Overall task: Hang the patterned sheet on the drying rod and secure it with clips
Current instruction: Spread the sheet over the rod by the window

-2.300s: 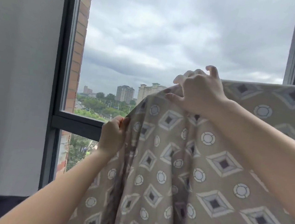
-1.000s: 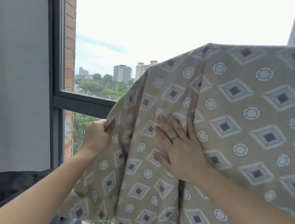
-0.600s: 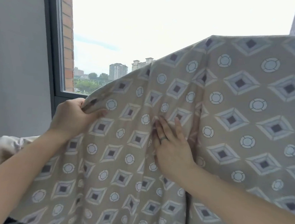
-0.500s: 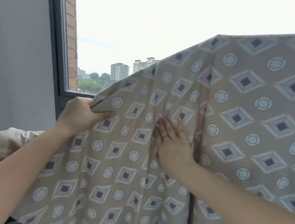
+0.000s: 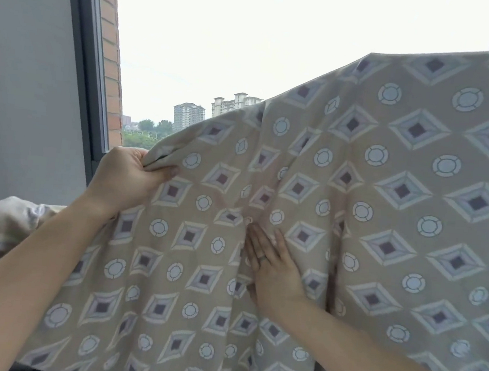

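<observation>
A beige sheet (image 5: pixel 384 197) printed with grey diamonds and pale circles hangs in front of me, draped over something hidden under its top fold at the upper right. My left hand (image 5: pixel 126 175) grips the sheet's left edge, fingers curled round a bunched fold, and holds it out to the left. My right hand (image 5: pixel 272 264) lies flat on the cloth near the middle, fingers straight and pointing up, a ring on one finger. The rod itself is covered. No clips are in view.
A dark window frame (image 5: pixel 89 83) and a strip of brick wall (image 5: pixel 109 55) stand at the left, with a grey wall (image 5: pixel 25 77) beside them. Bright sky and distant buildings (image 5: pixel 188 117) show through the glass. More bunched cloth (image 5: pixel 0 223) lies at the lower left.
My left hand has drawn the sheet's edge up and to the left, spreading the cloth. My right hand came down from the top fold and now presses flat, sliding a little lower.
</observation>
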